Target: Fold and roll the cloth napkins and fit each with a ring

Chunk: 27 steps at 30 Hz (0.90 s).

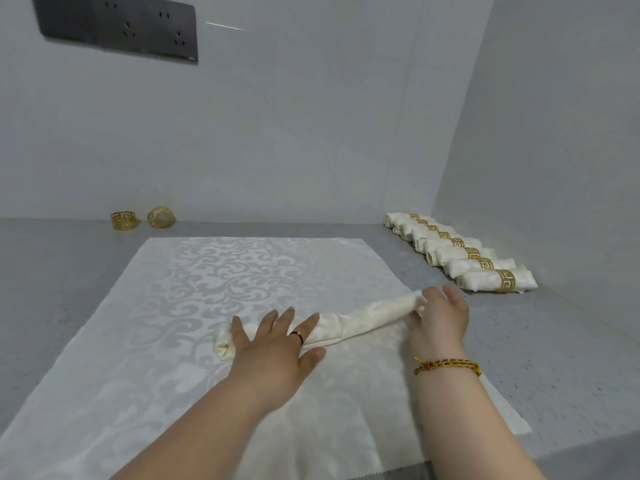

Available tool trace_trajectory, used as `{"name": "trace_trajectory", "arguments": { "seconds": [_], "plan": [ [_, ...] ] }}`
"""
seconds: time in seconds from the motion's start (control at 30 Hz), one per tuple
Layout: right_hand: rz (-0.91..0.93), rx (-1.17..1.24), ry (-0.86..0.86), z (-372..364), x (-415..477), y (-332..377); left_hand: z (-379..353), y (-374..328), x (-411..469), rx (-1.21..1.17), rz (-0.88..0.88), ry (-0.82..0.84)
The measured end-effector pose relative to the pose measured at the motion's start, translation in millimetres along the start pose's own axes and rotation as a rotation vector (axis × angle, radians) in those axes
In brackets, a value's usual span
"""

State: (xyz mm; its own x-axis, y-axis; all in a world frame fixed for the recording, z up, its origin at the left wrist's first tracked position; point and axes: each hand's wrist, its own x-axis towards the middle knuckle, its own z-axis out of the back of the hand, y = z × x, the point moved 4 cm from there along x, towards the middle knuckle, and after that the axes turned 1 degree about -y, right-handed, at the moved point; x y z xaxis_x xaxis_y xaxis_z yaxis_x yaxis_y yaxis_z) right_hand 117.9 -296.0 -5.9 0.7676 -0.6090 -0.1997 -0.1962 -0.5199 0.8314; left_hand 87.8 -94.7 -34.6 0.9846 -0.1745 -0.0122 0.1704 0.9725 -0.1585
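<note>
The left hand (273, 344) lies flat with fingers spread, pressing on the near end of a rolled napkin (367, 318). The right hand (440, 317), fingers loosely extended, rests on the roll's other end. The roll lies across a patterned cloth (242, 271) spread under both hands and has no ring yet. Beyond the right hand sits a row of finished ringed napkins (464, 252). Far beyond the left hand, two spare gold rings (123, 220) wait by the wall, so the task seems nearly finished.
</note>
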Motion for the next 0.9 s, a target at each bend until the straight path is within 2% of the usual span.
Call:
{"name": "trace_trajectory", "arguments": {
  "seconds": [0.07,0.17,0.2,0.23,0.27,0.33,0.47,0.57,0.67,0.8,0.9],
  "plan": [
    [-0.171,0.15,0.1,-6.3,-5.2,-2.4,0.1,0.1,0.6,0.005,0.002,-0.009],
    [-0.315,0.016,0.229,-15.8,-7.0,-17.1,2.3,-0.9,2.0,-0.008,0.021,-0.044],
    [-0.265,-0.032,0.356,-23.7,-8.4,-17.6,2.8,-1.1,2.9,-0.019,0.032,-0.058],
    [-0.221,-0.073,0.386,-21.1,-13.7,-20.5,4.0,-1.3,3.7,-0.025,0.045,-0.073],
    [-0.301,-0.043,0.395,-25.8,-20.8,-25.5,5.2,-0.4,4.5,-0.029,0.059,-0.09],
    [-0.299,-0.225,0.443,-36.2,-30.3,-35.6,7.6,1.8,5.5,-0.034,0.079,-0.122],
    [-0.112,-0.442,0.534,-54.1,-41.3,-50.5,7.8,4.6,6.6,-0.053,0.092,-0.138],
    [0.151,-0.745,0.625,-63.9,-45.2,-59.4,8.8,7.4,10.3,-0.161,0.138,-0.195],
    [0.407,-1.012,0.757,-64.7,-51.7,-65.1,10.5,13.3,11.9,-0.436,0.17,-0.28],
    [0.588,-1.179,0.874,-64.0,-58.5,-70.5,16.7,22.6,8.0,-0.888,0.167,-0.365],
    [0.724,-1.373,0.962,-64.0,-63.2,-77.8,29.0,33.6,8.1,-1.096,0.208,-0.475]
  ]
}}
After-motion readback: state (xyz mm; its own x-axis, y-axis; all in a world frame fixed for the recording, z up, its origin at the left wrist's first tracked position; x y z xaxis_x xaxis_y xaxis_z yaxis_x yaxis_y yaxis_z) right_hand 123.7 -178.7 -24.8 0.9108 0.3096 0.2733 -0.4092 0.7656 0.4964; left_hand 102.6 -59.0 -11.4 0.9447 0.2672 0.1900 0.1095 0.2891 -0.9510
